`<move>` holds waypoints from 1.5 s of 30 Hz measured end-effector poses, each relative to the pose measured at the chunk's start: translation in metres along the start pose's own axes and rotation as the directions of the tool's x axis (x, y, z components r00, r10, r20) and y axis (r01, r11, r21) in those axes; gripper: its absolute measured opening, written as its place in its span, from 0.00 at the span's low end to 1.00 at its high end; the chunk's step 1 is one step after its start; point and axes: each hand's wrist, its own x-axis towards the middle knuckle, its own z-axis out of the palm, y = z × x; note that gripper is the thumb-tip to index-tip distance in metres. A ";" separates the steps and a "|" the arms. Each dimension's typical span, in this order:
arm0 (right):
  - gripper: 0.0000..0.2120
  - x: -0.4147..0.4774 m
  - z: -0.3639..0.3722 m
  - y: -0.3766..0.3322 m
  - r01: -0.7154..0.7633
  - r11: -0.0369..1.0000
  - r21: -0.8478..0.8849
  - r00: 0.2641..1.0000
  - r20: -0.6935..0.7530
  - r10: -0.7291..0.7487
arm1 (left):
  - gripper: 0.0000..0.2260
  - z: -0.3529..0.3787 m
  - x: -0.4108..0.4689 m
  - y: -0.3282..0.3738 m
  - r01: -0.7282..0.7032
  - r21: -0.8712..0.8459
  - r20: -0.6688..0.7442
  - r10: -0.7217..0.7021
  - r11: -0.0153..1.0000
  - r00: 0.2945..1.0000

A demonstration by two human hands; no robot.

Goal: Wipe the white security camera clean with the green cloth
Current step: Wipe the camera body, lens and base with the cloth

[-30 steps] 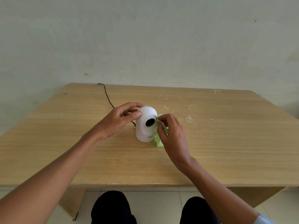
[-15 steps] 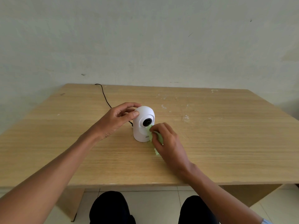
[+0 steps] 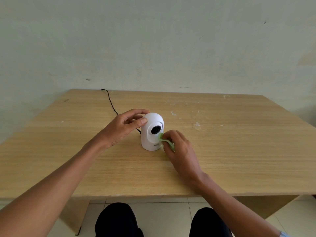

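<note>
The white security camera [image 3: 151, 132] stands upright near the middle of the wooden table [image 3: 239, 151], its dark lens facing me. My left hand [image 3: 124, 126] steadies its domed top from the left, thumb on the front and fingers curled behind. My right hand [image 3: 177, 147] pinches the bunched green cloth [image 3: 165, 140] and presses it against the camera's right side just below the lens. Most of the cloth is hidden under my fingers.
A thin black cable [image 3: 111, 103] runs from behind the camera to the table's far left edge. White scuff marks [image 3: 196, 124] dot the tabletop to the right. A pale wall stands right behind the table. My knees show below the near edge.
My right hand with the cloth went down from beside the lens to the camera's base, then back up to just under the lens. My left hand kept its hold on the top.
</note>
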 end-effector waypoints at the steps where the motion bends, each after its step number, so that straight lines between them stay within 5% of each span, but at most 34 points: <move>1: 0.08 0.002 -0.001 -0.003 -0.029 0.997 0.067 0.999 -0.032 0.031 | 0.14 0.000 0.000 0.000 0.001 0.006 0.002 -0.001 1.000 1.000; 4: 0.09 0.009 -0.006 -0.013 -0.094 0.970 0.223 0.986 -0.116 0.122 | 0.13 0.000 -0.001 0.000 -0.001 0.021 -0.004 0.001 1.000 1.000; 8: 0.06 0.016 -0.005 -0.017 -0.069 0.972 0.224 0.975 -0.189 0.113 | 0.13 -0.001 -0.003 0.002 0.004 0.022 -0.010 -0.004 1.000 1.000; 16: 0.03 0.002 0.007 -0.009 0.077 0.993 -0.086 0.995 -0.050 -0.082 | 0.17 -0.001 -0.002 0.001 -0.002 0.011 0.007 0.002 1.000 1.000; 24: 0.08 0.012 -0.002 -0.021 0.004 0.995 0.102 0.984 -0.176 0.014 | 0.13 -0.001 -0.001 0.001 0.003 0.023 0.001 -0.003 1.000 1.000; 32: 0.06 0.000 0.008 -0.011 0.124 0.988 -0.096 0.991 -0.045 -0.129 | 0.12 0.000 -0.002 0.003 -0.003 0.007 -0.011 0.003 1.000 1.000; 38: 0.06 0.003 -0.011 -0.009 -0.110 0.972 0.209 0.987 -0.089 0.131 | 0.13 0.001 -0.002 0.004 0.004 -0.006 -0.004 -0.004 1.000 1.000; 42: 0.04 0.009 -0.021 -0.008 -0.314 0.832 0.457 0.947 0.087 0.310 | 0.13 0.000 -0.003 0.005 0.004 -0.005 -0.002 -0.004 1.000 1.000; 45: 0.04 0.014 -0.028 0.001 -0.442 0.757 0.481 0.895 0.288 0.340 | 0.13 0.000 -0.003 0.005 0.006 0.003 -0.005 -0.006 1.000 1.000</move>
